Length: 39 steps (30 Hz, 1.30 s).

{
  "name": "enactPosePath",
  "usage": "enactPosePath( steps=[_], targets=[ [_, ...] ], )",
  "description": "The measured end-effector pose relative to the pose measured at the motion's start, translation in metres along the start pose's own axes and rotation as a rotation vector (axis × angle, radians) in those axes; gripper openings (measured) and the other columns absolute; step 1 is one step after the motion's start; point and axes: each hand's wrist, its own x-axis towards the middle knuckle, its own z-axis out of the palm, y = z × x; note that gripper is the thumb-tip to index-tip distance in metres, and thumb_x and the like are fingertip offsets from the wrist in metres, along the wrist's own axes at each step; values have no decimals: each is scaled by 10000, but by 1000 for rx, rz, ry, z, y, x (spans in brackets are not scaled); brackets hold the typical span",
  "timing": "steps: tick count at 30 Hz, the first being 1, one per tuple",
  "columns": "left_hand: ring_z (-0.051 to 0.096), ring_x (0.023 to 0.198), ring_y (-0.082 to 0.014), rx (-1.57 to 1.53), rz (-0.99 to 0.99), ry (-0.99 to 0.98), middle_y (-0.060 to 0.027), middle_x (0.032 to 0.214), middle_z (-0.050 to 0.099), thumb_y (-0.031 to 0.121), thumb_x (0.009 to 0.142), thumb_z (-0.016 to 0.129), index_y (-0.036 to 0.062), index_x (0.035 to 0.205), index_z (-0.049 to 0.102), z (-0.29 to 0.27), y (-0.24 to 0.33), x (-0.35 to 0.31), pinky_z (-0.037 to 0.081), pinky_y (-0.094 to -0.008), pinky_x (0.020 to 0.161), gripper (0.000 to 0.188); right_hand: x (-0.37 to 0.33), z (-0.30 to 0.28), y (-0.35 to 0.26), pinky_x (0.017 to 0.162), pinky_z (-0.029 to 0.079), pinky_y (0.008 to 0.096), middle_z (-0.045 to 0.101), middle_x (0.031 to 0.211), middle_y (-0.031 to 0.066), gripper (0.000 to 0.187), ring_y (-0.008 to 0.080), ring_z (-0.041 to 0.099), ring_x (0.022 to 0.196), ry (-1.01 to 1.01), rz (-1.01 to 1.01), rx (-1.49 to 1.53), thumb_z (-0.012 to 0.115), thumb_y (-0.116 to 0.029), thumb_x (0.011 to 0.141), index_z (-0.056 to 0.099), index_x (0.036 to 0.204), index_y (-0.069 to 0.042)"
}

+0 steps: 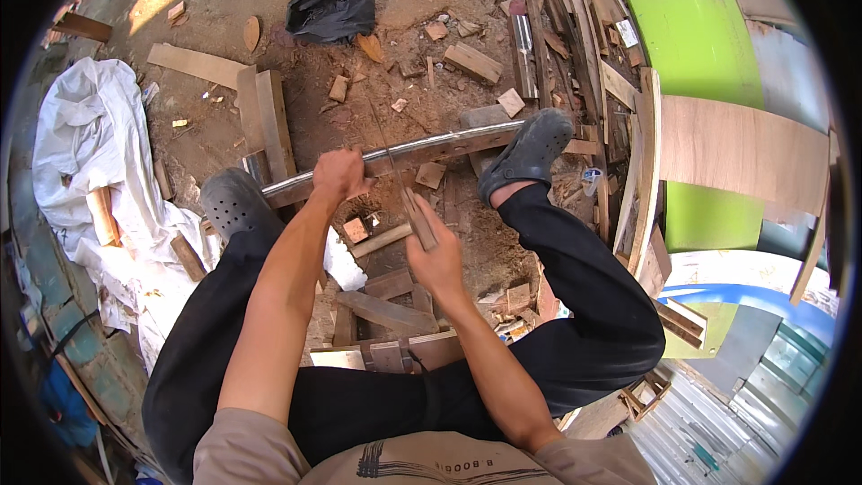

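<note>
A long shiny metal bar lies along a brown wooden piece, crosswise between my feet. My left hand is closed round it left of the middle. My right hand grips the wooden handle of a handsaw, whose thin blade shows almost edge-on. The blade reaches away from me across the bar, just right of my left hand; whether it touches the bar, I cannot tell. My left clog is at the bar's left end and my right clog at its right end.
Wood offcuts and sawdust litter the ground. A black plastic bag lies beyond the bar. White sheeting is heaped at the left. Long wooden strips, a green panel and a brown board line the right side.
</note>
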Motion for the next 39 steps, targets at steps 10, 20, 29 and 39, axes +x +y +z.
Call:
enactPosePath(
  steps=[10, 20, 29, 39],
  targets=[
    [742, 903, -409, 42, -26, 6, -234, 957, 745, 431, 775, 746, -22, 1119, 661, -9, -1, 3, 606, -493, 822, 575, -28, -14, -4, 970, 518, 357, 677, 1260, 298, 630, 362, 688, 1193, -9, 18, -37, 574, -11, 866, 520, 1494, -28],
    [737, 940, -399, 54, -46, 0, -222, 971, 749, 465, 781, 767, -6, 1129, 662, -4, -10, -1, 598, -491, 847, 595, -62, -19, -8, 1014, 502, 375, 659, 1313, 300, 647, 378, 658, 1244, -3, -184, 8, 599, 0, 865, 504, 1504, -14],
    [744, 967, -385, 43, -33, 32, -217, 1007, 757, 513, 786, 778, 1, 1112, 674, -1, -15, -5, 602, -479, 840, 615, -85, -27, -20, 1110, 439, 369, 643, 1395, 242, 633, 332, 597, 1342, -44, -88, -6, 571, 56, 849, 509, 1479, 50],
    [744, 922, -391, 45, -28, 60, -224, 959, 749, 481, 764, 787, -5, 1098, 667, -12, -22, 4, 604, -486, 822, 602, -19, 6, -22, 1028, 490, 357, 672, 1308, 278, 622, 298, 666, 1231, -27, -48, -15, 578, 0, 872, 509, 1490, 17]
  ],
)
